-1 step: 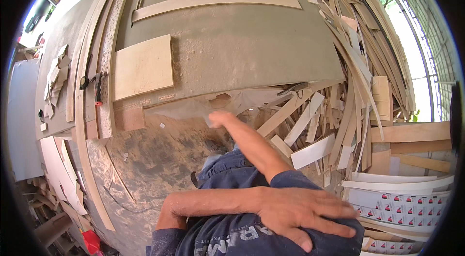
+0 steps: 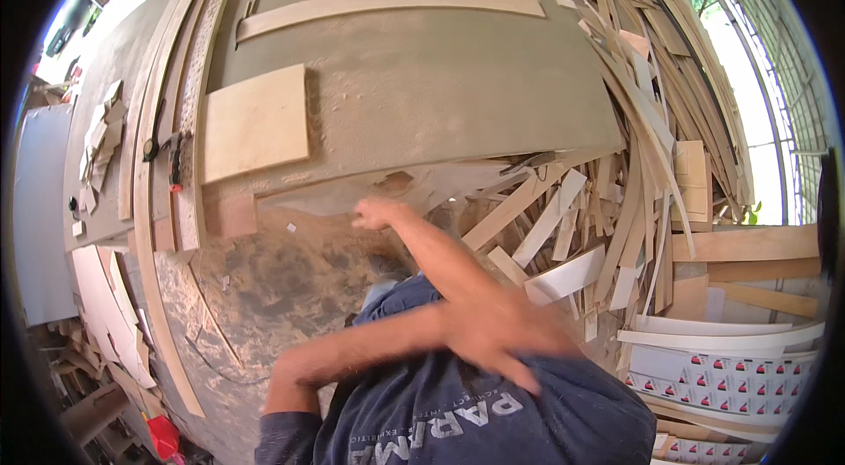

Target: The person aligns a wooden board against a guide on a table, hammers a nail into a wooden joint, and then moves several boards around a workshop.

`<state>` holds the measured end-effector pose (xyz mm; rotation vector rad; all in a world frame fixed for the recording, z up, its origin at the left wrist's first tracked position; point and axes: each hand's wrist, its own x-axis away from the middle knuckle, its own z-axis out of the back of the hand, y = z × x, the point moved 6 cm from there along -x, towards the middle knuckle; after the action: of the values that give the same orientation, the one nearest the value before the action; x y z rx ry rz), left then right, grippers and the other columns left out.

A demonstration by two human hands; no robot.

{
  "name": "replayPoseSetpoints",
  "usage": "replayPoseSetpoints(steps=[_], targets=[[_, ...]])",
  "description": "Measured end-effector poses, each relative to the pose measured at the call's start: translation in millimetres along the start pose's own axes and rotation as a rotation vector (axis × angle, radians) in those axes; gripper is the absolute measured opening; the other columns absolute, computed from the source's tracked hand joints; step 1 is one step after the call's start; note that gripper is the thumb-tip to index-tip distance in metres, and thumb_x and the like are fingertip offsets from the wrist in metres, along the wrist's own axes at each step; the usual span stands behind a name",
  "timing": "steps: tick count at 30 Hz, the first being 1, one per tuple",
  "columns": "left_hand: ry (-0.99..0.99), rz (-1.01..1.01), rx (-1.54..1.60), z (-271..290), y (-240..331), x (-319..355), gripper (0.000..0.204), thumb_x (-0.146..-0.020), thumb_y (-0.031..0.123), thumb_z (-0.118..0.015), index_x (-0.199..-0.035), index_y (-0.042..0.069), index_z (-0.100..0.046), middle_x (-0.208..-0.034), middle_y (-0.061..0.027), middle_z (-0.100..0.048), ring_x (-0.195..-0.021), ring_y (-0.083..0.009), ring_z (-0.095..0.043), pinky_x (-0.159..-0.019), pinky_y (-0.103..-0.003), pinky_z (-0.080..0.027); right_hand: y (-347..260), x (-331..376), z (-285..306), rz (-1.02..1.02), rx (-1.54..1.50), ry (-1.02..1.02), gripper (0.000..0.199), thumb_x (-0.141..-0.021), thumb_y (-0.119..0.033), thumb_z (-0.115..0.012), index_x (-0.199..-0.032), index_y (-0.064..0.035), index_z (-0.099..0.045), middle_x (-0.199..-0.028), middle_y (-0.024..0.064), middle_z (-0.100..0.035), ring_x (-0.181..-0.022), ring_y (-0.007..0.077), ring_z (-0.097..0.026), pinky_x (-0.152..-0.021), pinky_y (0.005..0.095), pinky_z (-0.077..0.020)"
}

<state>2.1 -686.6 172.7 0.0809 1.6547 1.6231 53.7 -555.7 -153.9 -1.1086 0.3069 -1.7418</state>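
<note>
My right arm reaches forward, and my right hand [image 2: 377, 212] hangs in the air just off the near edge of the workbench [image 2: 466, 95], its fingers loosely curled with nothing visible in them. Smeared by motion, my left hand [image 2: 497, 333] lies flat across my right upper arm at the sleeve of the dark blue T-shirt [image 2: 563, 417], thumb held apart. Pale sawdust shows on the left forearm. Neither hand touches the bench. Nearest on it is a rectangular plywood piece [image 2: 255, 124], dusted with sawdust around its edges.
A long wood strip [image 2: 396, 0] lies across the bench. At the left are long boards, a hammer [image 2: 176, 161] and a tape measure [image 2: 150, 149]. Wood offcuts [image 2: 550, 219] pile up at the right. Below, sawdust covers the floor [image 2: 290, 289]. A red object [image 2: 164, 439] sits lower left.
My left hand has slid left along my right arm, from the shoulder toward the upper arm, and is blurred. My right hand has shifted slightly left.
</note>
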Motion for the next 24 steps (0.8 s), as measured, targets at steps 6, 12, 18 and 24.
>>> replayPoseSetpoints(steps=[6, 12, 18, 24], targets=[[0.075, 1.719, -0.827, 83, -202, 345, 0.034, -0.087, 0.026, -0.061, -0.115, 0.009, -0.071, -0.122, -0.0206, -0.066, -0.112, -0.0379, -0.063, -0.093, -0.048, -0.05, 88, 31, 13, -0.096, -0.191, 0.255, 0.039, -0.089, -0.035, -0.067, -0.11, -0.002, -0.068, -0.109, 0.0199, -0.069, -0.102, 0.0339, -0.065, -0.089, 0.0455, -0.0501], [-0.356, 1.698, -0.575, 34, -268, 315, 0.045, -0.084, 0.035, -0.068, -0.12, 0.008, -0.068, -0.125, -0.0227, -0.064, -0.12, -0.0316, -0.06, -0.094, -0.045, -0.051, -74, 158, 70, 0.433, -0.125, 0.074, 0.034, -0.094, -0.029, -0.061, -0.11, 0.0007, -0.066, -0.11, 0.0213, -0.066, -0.106, 0.0348, -0.06, -0.093, 0.043, -0.048], [-0.014, 1.283, -0.549, 50, -343, 64, 0.046, -0.088, 0.029, -0.064, -0.127, 0.005, -0.062, -0.123, -0.0195, -0.065, -0.117, -0.0378, -0.06, -0.097, -0.048, -0.049, -161, 291, 110, 1.293, -0.305, 0.102, 0.034, -0.093, -0.031, -0.064, -0.115, -0.0071, -0.07, -0.122, 0.0159, -0.066, -0.121, 0.0318, -0.055, -0.1, 0.0386, -0.0454], [-0.644, 1.127, -0.848, -22, -392, 59, 0.043, -0.08, 0.02, -0.071, -0.123, 0.011, -0.065, -0.117, -0.0149, -0.07, -0.109, -0.0321, -0.066, -0.093, -0.042, -0.053, 127, 278, 142, 0.078, 0.324, -0.079, 0.019, -0.094, -0.022, -0.055, -0.101, -0.0165, -0.072, -0.087, 0.0078, -0.07, -0.078, 0.0267, -0.068, -0.073, 0.0444, -0.0542]])
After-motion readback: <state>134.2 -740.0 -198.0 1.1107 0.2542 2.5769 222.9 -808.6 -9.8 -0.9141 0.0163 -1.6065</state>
